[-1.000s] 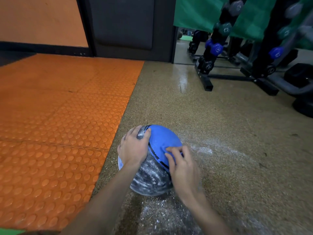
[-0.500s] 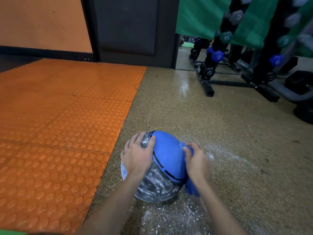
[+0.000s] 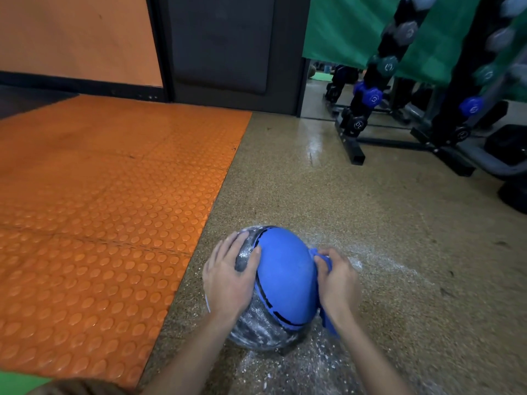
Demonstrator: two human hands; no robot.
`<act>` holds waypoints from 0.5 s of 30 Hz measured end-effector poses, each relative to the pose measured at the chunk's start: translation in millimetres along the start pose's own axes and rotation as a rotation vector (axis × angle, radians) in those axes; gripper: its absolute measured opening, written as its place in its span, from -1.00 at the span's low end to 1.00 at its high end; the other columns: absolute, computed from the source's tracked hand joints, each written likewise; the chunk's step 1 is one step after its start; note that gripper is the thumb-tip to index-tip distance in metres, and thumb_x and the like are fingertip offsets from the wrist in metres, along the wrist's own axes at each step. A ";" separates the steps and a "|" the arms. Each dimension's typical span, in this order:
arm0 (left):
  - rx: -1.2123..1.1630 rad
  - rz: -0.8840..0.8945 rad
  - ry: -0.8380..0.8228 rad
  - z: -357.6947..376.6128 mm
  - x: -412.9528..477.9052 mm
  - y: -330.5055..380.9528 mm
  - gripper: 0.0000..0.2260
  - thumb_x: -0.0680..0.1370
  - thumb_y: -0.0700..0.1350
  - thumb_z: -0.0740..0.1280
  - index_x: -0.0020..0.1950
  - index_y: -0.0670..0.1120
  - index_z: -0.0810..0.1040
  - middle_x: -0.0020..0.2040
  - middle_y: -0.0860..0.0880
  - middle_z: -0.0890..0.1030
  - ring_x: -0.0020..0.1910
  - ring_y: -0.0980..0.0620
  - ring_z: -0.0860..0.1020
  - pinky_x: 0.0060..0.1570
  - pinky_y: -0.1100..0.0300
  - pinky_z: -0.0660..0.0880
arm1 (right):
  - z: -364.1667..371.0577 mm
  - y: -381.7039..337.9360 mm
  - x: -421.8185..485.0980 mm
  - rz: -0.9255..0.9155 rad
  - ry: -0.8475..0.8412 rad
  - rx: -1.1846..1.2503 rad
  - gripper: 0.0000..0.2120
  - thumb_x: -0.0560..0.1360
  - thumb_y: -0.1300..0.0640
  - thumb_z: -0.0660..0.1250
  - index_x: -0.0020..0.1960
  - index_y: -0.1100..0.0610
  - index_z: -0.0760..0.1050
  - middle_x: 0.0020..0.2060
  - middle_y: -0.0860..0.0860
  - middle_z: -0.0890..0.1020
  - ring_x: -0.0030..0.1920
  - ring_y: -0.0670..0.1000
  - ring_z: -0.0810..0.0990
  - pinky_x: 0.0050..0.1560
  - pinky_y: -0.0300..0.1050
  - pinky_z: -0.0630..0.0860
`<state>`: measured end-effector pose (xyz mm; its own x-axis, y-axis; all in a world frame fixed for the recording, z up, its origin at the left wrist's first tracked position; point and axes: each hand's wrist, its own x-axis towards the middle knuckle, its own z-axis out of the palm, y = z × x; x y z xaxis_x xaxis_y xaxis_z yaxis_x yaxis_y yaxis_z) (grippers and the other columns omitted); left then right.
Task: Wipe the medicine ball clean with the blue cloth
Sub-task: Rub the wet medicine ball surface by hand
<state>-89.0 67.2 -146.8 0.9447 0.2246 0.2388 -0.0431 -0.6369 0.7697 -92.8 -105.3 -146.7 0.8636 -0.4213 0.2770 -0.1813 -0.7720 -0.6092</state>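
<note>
— Where do we see the ball (image 3: 286,276)?
— On the speckled floor (image 3: 370,223), beside the orange mat (image 3: 108,201). Our left hand (image 3: 228,277) lies spread flat on its grey side; our right hand (image 3: 338,283) grips the blue cloth (image 3: 330,323) against its right side.

Ball (image 3: 288,280) showing matt blue rubber, grey part white-dusted; cloth (image 3: 329,323) looking soft; left mat (image 3: 99,223) showing studded rubber; floor (image 3: 370,223) gleaming.

Gym, dumbbell racks (image 3: 368,101), studded orange floor mats (image 3: 99,209)
</note>
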 end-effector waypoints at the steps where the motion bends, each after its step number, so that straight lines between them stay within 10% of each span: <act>1: -0.023 0.003 0.006 -2.0 -1.4 -1.0 -0.40 0.40 0.40 0.01 0.36 0.20 0.40 0.37 0.25 0.37 0.41 0.16 0.26 0.44 -0.02 0.15 | -1.6 -4.8 -9.1 -0.067 0.029 -0.012 -0.84 0.54 0.08 0.25 0.06 0.07 0.55 -0.03 0.06 0.58 -0.20 0.11 0.54 -0.31 -0.15 0.35; 8: -0.467 -0.032 -0.055 -31.3 -0.3 -49.4 -0.77 0.50 0.13 0.17 0.04 0.36 0.57 0.21 0.14 0.56 0.27 0.22 0.45 0.34 0.18 0.29 | -3.9 -17.9 -74.3 -0.450 0.109 0.042 -0.78 0.52 -0.06 0.12 -0.09 0.01 0.49 -0.29 0.00 0.48 -0.46 0.00 0.49 -0.55 -0.26 0.33; 15: 0.184 -0.139 -0.164 -40.4 16.3 -10.9 -0.39 0.46 0.37 0.01 0.37 0.08 0.41 0.42 0.07 0.39 0.41 -0.04 0.31 0.38 0.03 0.23 | -2.7 -37.0 -57.1 -0.344 0.021 -0.008 -0.93 0.50 0.08 0.30 -0.05 0.02 0.53 -0.20 0.01 0.54 -0.29 0.07 0.56 -0.42 -0.19 0.32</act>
<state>-86.2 107.6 -127.4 0.9780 0.2065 0.0280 0.1362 -0.7351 0.6642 -136.6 -53.9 -137.9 0.8649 -0.1451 0.4805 0.1152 -0.8744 -0.4713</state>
